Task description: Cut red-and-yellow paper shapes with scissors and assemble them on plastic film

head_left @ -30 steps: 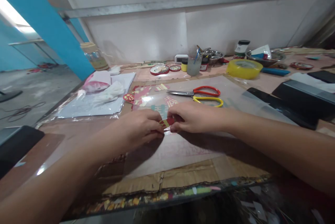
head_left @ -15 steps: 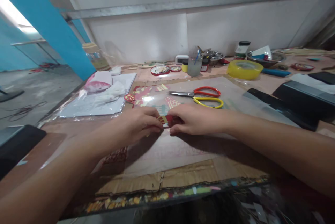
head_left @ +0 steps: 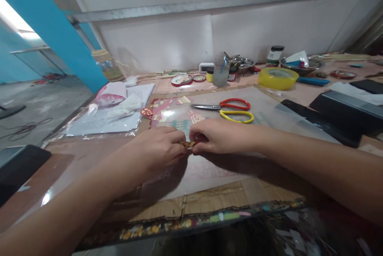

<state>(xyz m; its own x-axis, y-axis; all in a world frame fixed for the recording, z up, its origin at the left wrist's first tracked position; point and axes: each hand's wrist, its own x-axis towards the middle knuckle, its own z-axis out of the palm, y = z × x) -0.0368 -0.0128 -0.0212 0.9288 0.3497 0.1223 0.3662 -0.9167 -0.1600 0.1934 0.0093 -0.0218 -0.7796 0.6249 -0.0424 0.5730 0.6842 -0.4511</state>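
Observation:
Between the fingertips of my left hand and my right hand is a small red and yellow patterned paper piece. Both hands pinch it, one at each end, just above the translucent sheet. My fingers cover much of the piece. Beyond my right hand lie scissors, one handle red and the other yellow, with the blades pointing left. Red and cream paper cut-outs rest on the sheet past my left hand.
White papers with crumpled tissue lie at left. A roll of yellow tape, a cloudy cup, red-rimmed lids and a metal bowl stand along the back. Dark devices sit at right. Cardboard borders the front edge.
The paper piece has tilted, so its patterned face looks narrower now. My left hand has turned over it slightly, and both hands still pinch it. The scissors have stayed put.

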